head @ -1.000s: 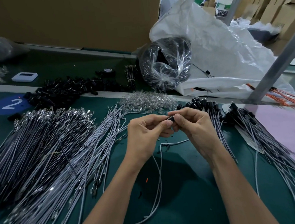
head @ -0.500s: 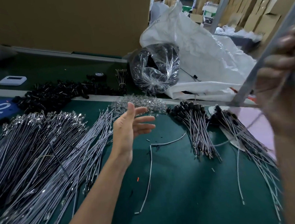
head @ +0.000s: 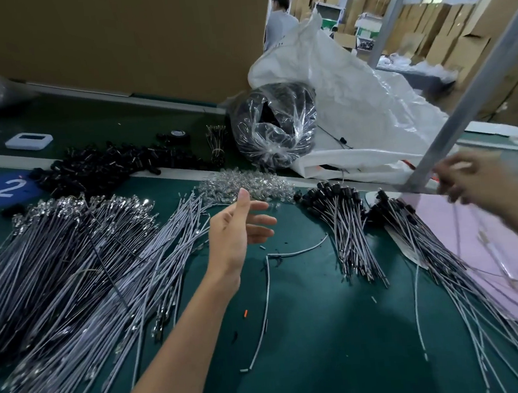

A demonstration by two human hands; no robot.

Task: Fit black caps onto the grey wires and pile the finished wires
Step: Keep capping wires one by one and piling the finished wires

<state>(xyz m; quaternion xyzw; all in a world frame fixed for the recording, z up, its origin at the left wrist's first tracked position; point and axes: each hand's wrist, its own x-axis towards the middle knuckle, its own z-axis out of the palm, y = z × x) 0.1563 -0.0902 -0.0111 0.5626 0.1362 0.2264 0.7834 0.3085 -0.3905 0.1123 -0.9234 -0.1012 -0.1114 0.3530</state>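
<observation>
Grey wires (head: pixel 72 291) lie in a big heap on the near left of the green table (head: pixel 344 361). They run the long way from near left to far right, with shiny metal tips at the far end. One loose wire (head: pixel 266 308) lies alone in the middle, pointing away from me.

Just past it, the left hand (head: pixel 238 229) hangs over the table. Its thumb is up, its fingers are spread, and it holds nothing. The heap is close by on its left.

Farther right are two piles of finished wires (head: pixel 345 229), with their black ends on the far side. The right hand (head: pixel 482 183) is over the far right pile, by the pink sheet (head: pixel 491 254). It is too blurry, so I cannot tell if it pinches a wire or is empty. Far left, past the heap, sits the pile of black caps (head: pixel 108 168).

I think the next job is to get a new wire and a cap. Both are on the left, so the left hand is much nearer. I would reach left and take one wire near its far tip.
</observation>
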